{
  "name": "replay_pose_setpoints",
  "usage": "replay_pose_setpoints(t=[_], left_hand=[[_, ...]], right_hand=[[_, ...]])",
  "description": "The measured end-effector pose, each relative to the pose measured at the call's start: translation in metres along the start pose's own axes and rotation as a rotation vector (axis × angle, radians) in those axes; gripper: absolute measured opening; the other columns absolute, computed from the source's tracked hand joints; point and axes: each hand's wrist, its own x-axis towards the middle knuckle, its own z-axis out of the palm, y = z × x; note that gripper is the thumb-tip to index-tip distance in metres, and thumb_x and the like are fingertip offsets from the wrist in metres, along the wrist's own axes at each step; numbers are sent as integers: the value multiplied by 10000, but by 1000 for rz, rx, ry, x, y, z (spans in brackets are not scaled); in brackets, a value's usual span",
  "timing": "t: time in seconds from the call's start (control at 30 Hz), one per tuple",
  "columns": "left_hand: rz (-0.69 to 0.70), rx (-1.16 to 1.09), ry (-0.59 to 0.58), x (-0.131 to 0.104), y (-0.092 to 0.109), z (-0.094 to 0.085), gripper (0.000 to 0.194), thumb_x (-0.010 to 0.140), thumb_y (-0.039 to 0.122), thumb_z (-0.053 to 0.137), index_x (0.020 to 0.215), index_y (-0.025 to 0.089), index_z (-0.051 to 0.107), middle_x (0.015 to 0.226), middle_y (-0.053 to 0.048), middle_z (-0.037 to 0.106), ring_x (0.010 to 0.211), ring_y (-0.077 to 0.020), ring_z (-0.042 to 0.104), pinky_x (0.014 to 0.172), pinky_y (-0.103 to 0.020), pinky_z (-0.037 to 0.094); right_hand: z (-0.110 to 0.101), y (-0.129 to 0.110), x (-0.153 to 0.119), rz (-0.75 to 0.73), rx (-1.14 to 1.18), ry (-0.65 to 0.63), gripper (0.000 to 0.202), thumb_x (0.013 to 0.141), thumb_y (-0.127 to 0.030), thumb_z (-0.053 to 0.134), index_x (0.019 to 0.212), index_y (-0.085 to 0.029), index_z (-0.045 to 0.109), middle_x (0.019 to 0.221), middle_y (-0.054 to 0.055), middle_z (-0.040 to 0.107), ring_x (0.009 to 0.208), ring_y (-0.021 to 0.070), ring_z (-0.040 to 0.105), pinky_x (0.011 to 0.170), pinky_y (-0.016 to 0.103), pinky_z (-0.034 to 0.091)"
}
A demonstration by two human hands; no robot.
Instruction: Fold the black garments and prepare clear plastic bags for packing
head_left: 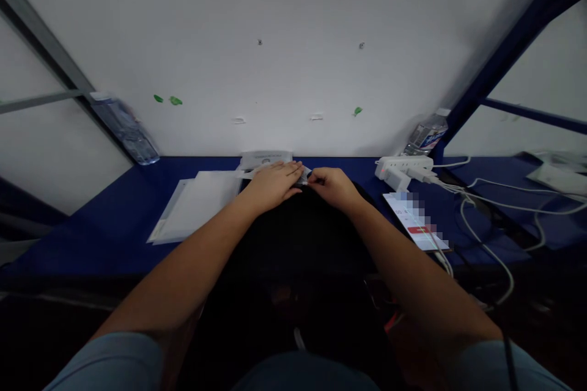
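A large black item [302, 238], which looks like a soft bag, fills the middle in front of me. My left hand [277, 186] lies flat over its far edge, fingers stretched out together. Just to the right, my right hand [334, 187] is closed in a pinch at that same edge. A small pale bit shows at its fingertips, too small to make out. Behind my left hand sits a clear plastic bag [266, 159] with grey print, partly covered by the fingers.
White papers or sleeves [192, 204] lie on the blue table [105, 214] at left. Plastic bottles stand at the back left [126, 131] and back right [426, 133]. On the right are a white power strip [403, 165], cables, and a lit phone [415, 220]. A white wall [302, 73] closes off the back.
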Motion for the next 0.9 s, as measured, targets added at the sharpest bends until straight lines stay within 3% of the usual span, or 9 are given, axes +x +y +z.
replay_pose_setpoints(t=[0.23, 0.47, 0.73, 0.9], left_hand=[[68, 35, -4, 6, 9, 4, 395, 1029, 283, 477, 1357, 87, 577, 1445, -161, 556, 1340, -242, 533, 1159, -411, 394], [76, 63, 32, 4, 9, 4, 365, 1045, 267, 416, 1326, 155, 620, 1414, -91, 599, 1326, -202, 550, 1141, -384, 417], [68, 100, 41, 2, 7, 2, 381, 1004, 182, 453, 1352, 150, 605, 1447, -85, 562, 1361, -214, 515, 1152, -388, 404], [71, 86, 93, 0, 2, 4, 356, 1034, 225, 416, 1305, 156, 636, 1402, -75, 606, 1331, -207, 546, 1122, -390, 440]], right_hand=[[4, -3, 0, -93, 57, -16, 134, 854, -163, 603, 742, -219, 649, 811, -9, 716, 761, 144, 635, 744, 269, 455], [5, -2, 0, -96, -2, -24, 176, 869, -109, 554, 799, -219, 672, 880, 17, 738, 824, 169, 658, 779, 285, 460], [2, 1, 2, -98, -22, 6, 176, 857, -97, 548, 736, -213, 600, 797, 4, 698, 745, 154, 614, 714, 260, 415], [2, 1, 1, -47, 17, 22, 200, 864, -143, 564, 682, -213, 522, 691, -28, 623, 655, 130, 549, 651, 246, 385]])
